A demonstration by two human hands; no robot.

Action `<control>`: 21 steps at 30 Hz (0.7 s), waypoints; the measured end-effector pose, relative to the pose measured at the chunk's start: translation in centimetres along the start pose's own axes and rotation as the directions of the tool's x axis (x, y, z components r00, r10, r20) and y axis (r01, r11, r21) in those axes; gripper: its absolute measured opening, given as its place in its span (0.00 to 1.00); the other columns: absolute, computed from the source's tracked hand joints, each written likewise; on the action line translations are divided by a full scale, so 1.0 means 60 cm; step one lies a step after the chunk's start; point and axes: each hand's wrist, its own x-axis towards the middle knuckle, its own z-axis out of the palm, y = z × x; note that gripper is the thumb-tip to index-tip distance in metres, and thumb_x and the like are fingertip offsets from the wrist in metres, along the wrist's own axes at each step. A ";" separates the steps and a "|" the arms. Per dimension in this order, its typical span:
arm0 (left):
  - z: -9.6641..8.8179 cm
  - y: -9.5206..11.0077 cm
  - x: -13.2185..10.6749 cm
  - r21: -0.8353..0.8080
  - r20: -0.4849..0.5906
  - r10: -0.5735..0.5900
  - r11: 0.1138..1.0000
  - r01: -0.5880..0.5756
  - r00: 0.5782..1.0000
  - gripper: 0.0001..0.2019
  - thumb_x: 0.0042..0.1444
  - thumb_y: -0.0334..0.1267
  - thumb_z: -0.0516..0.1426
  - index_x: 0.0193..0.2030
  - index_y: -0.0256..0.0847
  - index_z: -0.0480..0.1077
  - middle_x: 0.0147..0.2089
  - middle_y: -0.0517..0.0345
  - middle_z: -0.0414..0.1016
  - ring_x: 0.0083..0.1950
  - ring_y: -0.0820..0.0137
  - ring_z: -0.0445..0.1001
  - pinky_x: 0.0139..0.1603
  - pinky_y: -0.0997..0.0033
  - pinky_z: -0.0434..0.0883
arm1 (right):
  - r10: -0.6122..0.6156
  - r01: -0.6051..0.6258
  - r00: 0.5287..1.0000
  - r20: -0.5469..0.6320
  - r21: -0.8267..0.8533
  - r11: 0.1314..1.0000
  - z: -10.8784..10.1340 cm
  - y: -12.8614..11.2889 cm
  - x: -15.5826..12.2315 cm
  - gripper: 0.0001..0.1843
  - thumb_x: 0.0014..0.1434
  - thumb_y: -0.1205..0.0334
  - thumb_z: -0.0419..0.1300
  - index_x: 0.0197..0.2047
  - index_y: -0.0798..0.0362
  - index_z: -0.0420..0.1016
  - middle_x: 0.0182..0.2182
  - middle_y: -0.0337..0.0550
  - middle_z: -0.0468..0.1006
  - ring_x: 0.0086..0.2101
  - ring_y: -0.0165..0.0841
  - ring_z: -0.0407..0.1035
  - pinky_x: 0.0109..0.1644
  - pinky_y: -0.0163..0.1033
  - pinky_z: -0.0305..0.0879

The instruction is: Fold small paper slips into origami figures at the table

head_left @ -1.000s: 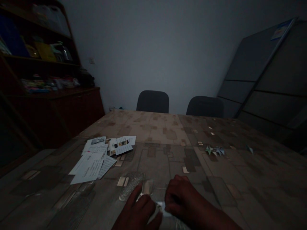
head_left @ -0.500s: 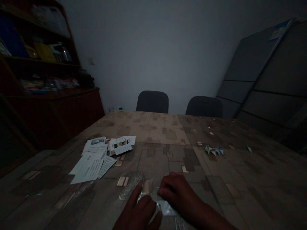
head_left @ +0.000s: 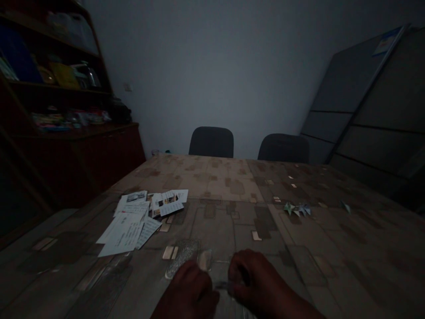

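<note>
- The left hand (head_left: pixel 189 288) is at the near edge of the surface (head_left: pixel 212 230), its fingers curled in and pinching the left end of a small strip of paper (head_left: pixel 222 285).
- The right hand (head_left: pixel 257 279), just beside it, pinches the strip's other end between thumb and bent fingers.
- The strip lies between the two hands, seen almost edge-on and rather blurred; its folds are too dim to make out.
- Farther off to the left, printed sheets (head_left: pixel 122 232) lie spread over one another, well apart from the hands.
- To the right are a greenish folded paper (head_left: pixel 288 208) and a bluish folded paper (head_left: pixel 304 209) close together, with another folded piece (head_left: pixel 345 206) farther right.
- Beyond the far edge stand two dark chairs (head_left: pixel 211 141), before a pale wall (head_left: pixel 206 66).
- A dark reddish cabinet (head_left: pixel 109 148) with loaded shelves stands at the left.
</note>
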 end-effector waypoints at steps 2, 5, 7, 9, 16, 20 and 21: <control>-0.024 -0.001 0.007 -0.047 0.078 -0.028 0.998 0.032 0.997 0.11 0.55 0.25 0.52 0.32 0.44 0.72 0.28 0.60 0.75 0.30 0.68 0.73 0.33 0.68 0.71 | -0.003 0.006 0.999 -0.052 0.060 0.998 0.003 0.000 0.005 0.09 0.46 0.78 0.61 0.27 0.53 0.71 0.23 0.34 0.70 0.27 0.31 0.66 0.29 0.32 0.54; -0.046 -0.003 0.014 -0.237 0.147 -0.134 0.957 0.166 0.980 0.12 0.58 0.26 0.53 0.37 0.45 0.76 0.31 0.58 0.76 0.34 0.67 0.75 0.33 0.71 0.71 | -0.086 0.093 0.981 -0.175 0.029 0.995 0.004 -0.001 0.007 0.09 0.47 0.77 0.60 0.27 0.53 0.70 0.24 0.35 0.70 0.27 0.31 0.65 0.30 0.33 0.55; -0.050 -0.004 0.016 -0.368 0.157 -0.206 0.895 0.251 0.966 0.12 0.61 0.28 0.53 0.43 0.44 0.76 0.34 0.57 0.78 0.37 0.68 0.76 0.35 0.73 0.72 | -0.138 0.142 0.967 -0.216 0.000 0.990 0.004 -0.003 0.006 0.10 0.46 0.77 0.61 0.27 0.52 0.69 0.25 0.36 0.70 0.28 0.32 0.65 0.32 0.34 0.56; -0.051 -0.004 0.018 -0.473 0.178 -0.290 0.813 0.340 0.940 0.12 0.62 0.31 0.53 0.46 0.44 0.77 0.37 0.56 0.79 0.38 0.68 0.77 0.37 0.73 0.72 | -0.221 0.222 0.941 -0.255 -0.025 0.975 0.004 -0.005 0.004 0.11 0.46 0.78 0.61 0.27 0.52 0.68 0.25 0.37 0.71 0.29 0.33 0.65 0.33 0.35 0.57; -0.055 0.009 0.040 -0.606 0.360 -0.598 0.434 0.667 0.716 0.12 0.56 0.40 0.58 0.29 0.39 0.80 0.28 0.57 0.77 0.32 0.66 0.73 0.33 0.72 0.67 | -0.709 0.673 0.597 -0.375 -0.247 0.697 0.012 -0.004 0.003 0.10 0.67 0.68 0.51 0.34 0.52 0.69 0.27 0.41 0.72 0.30 0.34 0.65 0.33 0.36 0.59; -0.056 0.017 0.050 -0.662 0.378 -0.702 0.250 0.706 0.603 0.10 0.50 0.40 0.60 0.25 0.37 0.79 0.24 0.57 0.77 0.29 0.65 0.72 0.32 0.71 0.65 | -0.780 0.684 0.501 -0.375 -0.381 0.622 0.019 -0.005 0.005 0.18 0.72 0.64 0.47 0.32 0.53 0.70 0.25 0.42 0.72 0.28 0.33 0.64 0.30 0.35 0.59; -0.056 0.018 0.052 -0.673 0.374 -0.726 0.216 0.707 0.577 0.09 0.49 0.40 0.61 0.24 0.37 0.79 0.24 0.57 0.77 0.29 0.65 0.72 0.32 0.71 0.65 | -0.793 0.675 0.481 -0.374 -0.420 0.607 0.022 -0.005 0.005 0.18 0.72 0.65 0.47 0.31 0.53 0.71 0.25 0.42 0.73 0.27 0.33 0.64 0.29 0.35 0.58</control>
